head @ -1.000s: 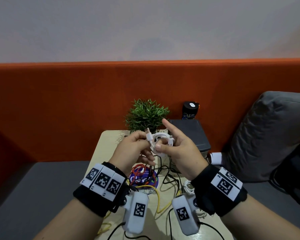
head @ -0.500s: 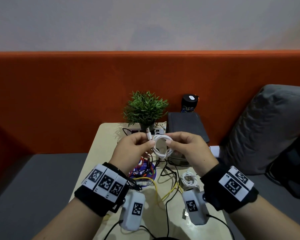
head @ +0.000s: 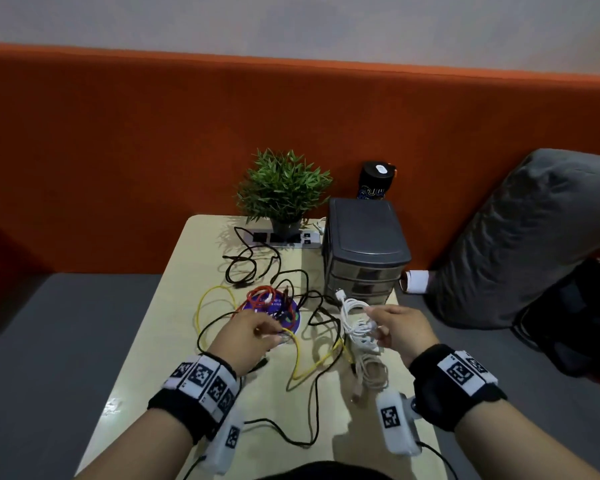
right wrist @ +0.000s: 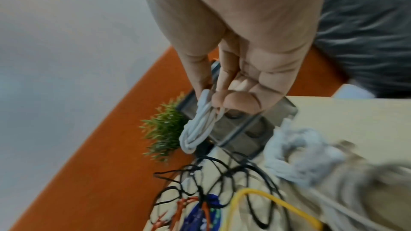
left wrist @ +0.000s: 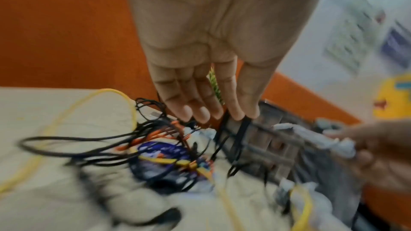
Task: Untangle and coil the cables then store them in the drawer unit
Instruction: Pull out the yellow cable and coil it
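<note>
Right hand (head: pixel 400 329), right of centre in the head view, pinching a small white coil (right wrist: pixel 198 127) between thumb and fingertips, loops hanging below the grip. Left hand (head: pixel 246 336), left of centre, empty, fingers (left wrist: pixel 200 101) straight and together, hovering just above the tangle without gripping anything.

Just below the right hand, more white cable (head: pixel 361 341) bunched on the table (head: pixel 146 341). Towards the centre, a yellow cable (head: pixel 298 362) looping through black cables (head: pixel 253 268) and a red one (head: pixel 264 294), all heaped over a blue disc (head: pixel 293 317). Above the right hand in the frame, the drawer unit (head: pixel 364 251), drawers apparently closed, though too dim to be sure. Further up, a plant (head: pixel 284 188), a power strip (head: pixel 284 237) and a dark can (head: pixel 376 180); a grey cushion (head: pixel 534 237) at the right edge.

Coil probably light, soft and springy: likely to spring open if the pinch slackens, so best held across all the loops at one point, as now. Smooth jacket, probably a little slippery. Plug ends stiffer and likely to snag on a drawer lip. Drawer front probably needing the free left hand.
</note>
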`<state>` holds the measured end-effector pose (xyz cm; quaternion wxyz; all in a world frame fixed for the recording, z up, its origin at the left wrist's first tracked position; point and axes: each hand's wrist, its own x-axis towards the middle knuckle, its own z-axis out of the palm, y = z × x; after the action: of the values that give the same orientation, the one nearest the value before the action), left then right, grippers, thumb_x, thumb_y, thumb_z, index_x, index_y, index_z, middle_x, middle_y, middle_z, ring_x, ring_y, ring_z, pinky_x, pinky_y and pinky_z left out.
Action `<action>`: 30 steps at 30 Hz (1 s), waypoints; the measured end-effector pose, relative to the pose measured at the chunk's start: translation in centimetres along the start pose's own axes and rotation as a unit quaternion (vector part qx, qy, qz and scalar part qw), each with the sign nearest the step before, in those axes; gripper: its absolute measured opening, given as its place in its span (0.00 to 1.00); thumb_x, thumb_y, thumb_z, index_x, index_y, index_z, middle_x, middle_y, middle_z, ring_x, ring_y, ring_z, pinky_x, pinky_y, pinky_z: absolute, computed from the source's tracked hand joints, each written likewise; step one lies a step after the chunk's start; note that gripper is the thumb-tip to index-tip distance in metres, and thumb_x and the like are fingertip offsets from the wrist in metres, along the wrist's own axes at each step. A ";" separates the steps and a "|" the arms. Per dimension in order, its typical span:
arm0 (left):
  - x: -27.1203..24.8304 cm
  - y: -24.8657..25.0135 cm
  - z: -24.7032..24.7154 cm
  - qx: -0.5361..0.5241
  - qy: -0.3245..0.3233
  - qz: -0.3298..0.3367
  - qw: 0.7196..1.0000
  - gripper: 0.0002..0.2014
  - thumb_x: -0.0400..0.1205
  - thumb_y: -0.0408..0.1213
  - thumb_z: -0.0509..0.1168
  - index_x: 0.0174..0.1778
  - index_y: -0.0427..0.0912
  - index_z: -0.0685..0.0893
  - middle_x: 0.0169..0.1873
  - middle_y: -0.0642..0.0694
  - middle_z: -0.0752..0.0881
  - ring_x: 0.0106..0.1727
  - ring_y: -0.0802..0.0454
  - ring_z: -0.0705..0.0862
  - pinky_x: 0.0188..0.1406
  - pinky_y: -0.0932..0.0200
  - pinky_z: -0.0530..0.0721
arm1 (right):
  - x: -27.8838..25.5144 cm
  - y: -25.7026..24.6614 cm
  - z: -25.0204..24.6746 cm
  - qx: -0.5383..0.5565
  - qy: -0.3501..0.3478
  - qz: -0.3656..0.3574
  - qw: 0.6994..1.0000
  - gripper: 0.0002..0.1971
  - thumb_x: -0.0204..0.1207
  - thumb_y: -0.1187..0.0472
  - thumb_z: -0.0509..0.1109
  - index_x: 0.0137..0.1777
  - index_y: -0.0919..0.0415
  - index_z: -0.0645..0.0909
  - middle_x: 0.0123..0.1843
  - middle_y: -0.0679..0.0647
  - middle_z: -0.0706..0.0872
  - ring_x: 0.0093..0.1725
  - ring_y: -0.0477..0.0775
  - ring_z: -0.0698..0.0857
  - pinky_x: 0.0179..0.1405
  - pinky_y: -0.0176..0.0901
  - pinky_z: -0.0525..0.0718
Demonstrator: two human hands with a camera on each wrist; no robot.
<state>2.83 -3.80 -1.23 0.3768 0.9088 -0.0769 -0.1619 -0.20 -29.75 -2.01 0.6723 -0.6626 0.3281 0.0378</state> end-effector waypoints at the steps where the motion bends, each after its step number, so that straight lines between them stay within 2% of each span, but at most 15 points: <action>1: -0.2 -1.1 0.4 0.034 -0.004 0.002 0.999 0.07 0.75 0.37 0.72 0.39 0.56 0.85 0.46 0.53 0.79 0.48 0.57 0.80 0.44 0.68 0.76 | 0.5 0.8 -0.4 0.005 0.015 0.020 1.000 0.02 0.76 0.69 0.72 0.43 0.68 0.85 0.31 0.59 0.80 0.24 0.52 0.75 0.23 0.38 0.77; 4: -1.0 -4.5 1.8 0.071 -0.043 -0.015 0.996 0.13 0.74 0.34 0.72 0.32 0.60 0.81 0.48 0.51 0.75 0.50 0.56 0.77 0.36 0.75 0.75 | 2.1 2.9 -1.2 0.001 0.063 0.059 0.996 0.03 0.75 0.69 0.73 0.44 0.70 0.84 0.34 0.61 0.82 0.27 0.55 0.77 0.29 0.45 0.79; 6: -1.5 -6.3 2.9 0.113 -0.058 -0.014 0.992 0.13 0.75 0.36 0.70 0.33 0.62 0.81 0.51 0.52 0.72 0.58 0.54 0.72 0.44 0.80 0.68 | 2.8 3.8 -1.3 -0.007 0.074 0.066 0.995 0.05 0.74 0.68 0.73 0.44 0.72 0.85 0.35 0.64 0.83 0.30 0.58 0.80 0.33 0.50 0.81; 8: -2.2 -7.4 3.7 0.165 -0.067 -0.013 0.984 0.08 0.75 0.39 0.69 0.45 0.59 0.87 0.56 0.54 0.68 0.65 0.53 0.67 0.54 0.78 0.62 | 3.2 4.4 -1.1 -0.029 0.077 0.064 0.995 0.05 0.74 0.68 0.73 0.42 0.71 0.85 0.33 0.65 0.84 0.30 0.60 0.82 0.39 0.54 0.83; 9: -2.6 -8.1 4.1 0.186 -0.069 -0.012 0.980 0.11 0.75 0.41 0.69 0.52 0.58 0.86 0.59 0.54 0.67 0.66 0.52 0.66 0.59 0.74 0.61 | 3.3 4.5 -1.0 -0.045 0.081 0.062 0.994 0.04 0.74 0.68 0.73 0.41 0.70 0.84 0.32 0.65 0.84 0.29 0.60 0.82 0.41 0.56 0.85; 12: -3.3 -9.5 4.5 0.178 -0.053 -0.008 0.982 0.16 0.75 0.35 0.69 0.58 0.55 0.83 0.58 0.59 0.66 0.63 0.54 0.68 0.59 0.72 0.62 | 3.9 5.2 -0.9 -0.055 0.108 0.054 0.991 0.09 0.74 0.67 0.73 0.51 0.65 0.77 0.32 0.64 0.85 0.28 0.60 0.84 0.41 0.59 0.87; 14: -3.5 -10.0 4.5 0.157 -0.048 0.002 0.986 0.14 0.76 0.30 0.68 0.55 0.50 0.85 0.53 0.57 0.72 0.57 0.56 0.72 0.54 0.74 0.65 | 4.0 5.4 -1.1 -0.132 0.150 0.024 0.980 0.13 0.74 0.62 0.74 0.54 0.61 0.75 0.40 0.64 0.84 0.34 0.62 0.85 0.40 0.56 0.85; 16: -3.6 -10.0 4.4 0.148 -0.040 0.009 0.988 0.11 0.77 0.28 0.66 0.49 0.49 0.87 0.48 0.57 0.74 0.55 0.57 0.77 0.50 0.76 0.67 | 3.2 4.6 -1.0 -0.239 0.180 -0.046 0.953 0.11 0.74 0.60 0.74 0.52 0.57 0.75 0.48 0.62 0.81 0.42 0.62 0.84 0.42 0.48 0.80; 19: -3.6 -9.9 3.8 0.101 -0.005 0.000 0.995 0.20 0.78 0.25 0.64 0.33 0.59 0.80 0.42 0.60 0.75 0.46 0.59 0.78 0.40 0.81 0.67 | 0.7 2.6 0.5 -0.262 0.106 -0.149 0.948 0.05 0.77 0.63 0.70 0.46 0.52 0.78 0.39 0.55 0.82 0.33 0.53 0.81 0.31 0.40 0.79; 21: -3.8 -9.2 3.0 0.075 0.010 0.002 0.997 0.20 0.78 0.24 0.63 0.34 0.58 0.83 0.43 0.60 0.76 0.44 0.64 0.77 0.40 0.82 0.68 | -1.0 1.8 2.3 -0.276 -0.021 -0.182 0.944 0.06 0.78 0.63 0.69 0.43 0.51 0.81 0.33 0.50 0.80 0.28 0.47 0.77 0.23 0.32 0.74; 23: -3.9 -8.6 2.2 0.052 0.039 0.017 0.998 0.16 0.79 0.24 0.63 0.42 0.49 0.90 0.44 0.65 0.76 0.48 0.65 0.78 0.44 0.85 0.66 | -2.2 1.7 4.2 -0.367 -0.151 -0.207 0.894 0.06 0.78 0.60 0.70 0.46 0.46 0.84 0.38 0.45 0.82 0.33 0.44 0.78 0.32 0.34 0.78; 24: -3.9 -8.3 1.8 0.049 0.049 0.024 0.997 0.15 0.80 0.24 0.63 0.47 0.46 0.90 0.46 0.67 0.76 0.52 0.65 0.77 0.47 0.87 0.64 | -2.5 1.9 5.1 -0.446 -0.204 -0.215 0.844 0.08 0.78 0.58 0.70 0.53 0.45 0.85 0.46 0.45 0.84 0.41 0.44 0.80 0.43 0.38 0.81; 26: -3.8 -8.5 1.4 0.060 0.051 0.028 0.997 0.15 0.81 0.26 0.62 0.55 0.47 0.89 0.53 0.66 0.75 0.58 0.65 0.75 0.51 0.86 0.61 | -2.2 3.1 6.5 -0.572 -0.267 -0.211 0.747 0.20 0.77 0.55 0.69 0.70 0.48 0.78 0.64 0.49 0.78 0.60 0.49 0.79 0.63 0.41 0.77; 28: -3.8 -9.0 1.1 0.075 0.029 0.022 0.997 0.17 0.82 0.25 0.60 0.59 0.48 0.87 0.59 0.62 0.74 0.61 0.64 0.75 0.50 0.87 0.61 | -1.9 4.1 7.4 -0.617 -0.274 -0.190 0.713 0.26 0.77 0.55 0.67 0.76 0.50 0.72 0.68 0.53 0.74 0.67 0.55 0.77 0.65 0.42 0.75; 30: -4.0 -9.9 0.9 0.077 -0.007 0.012 0.997 0.21 0.81 0.19 0.57 0.59 0.46 0.86 0.61 0.60 0.71 0.60 0.64 0.72 0.46 0.90 0.62 | -1.7 4.7 7.7 -0.625 -0.271 -0.197 0.705 0.20 0.78 0.57 0.66 0.71 0.52 0.77 0.65 0.55 0.76 0.65 0.58 0.78 0.62 0.43 0.75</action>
<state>-1.07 3.62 -7.85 0.3066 0.9331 -0.1031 -0.1573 -0.79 -21.44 -5.90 0.1562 -0.9416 -0.1050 0.2793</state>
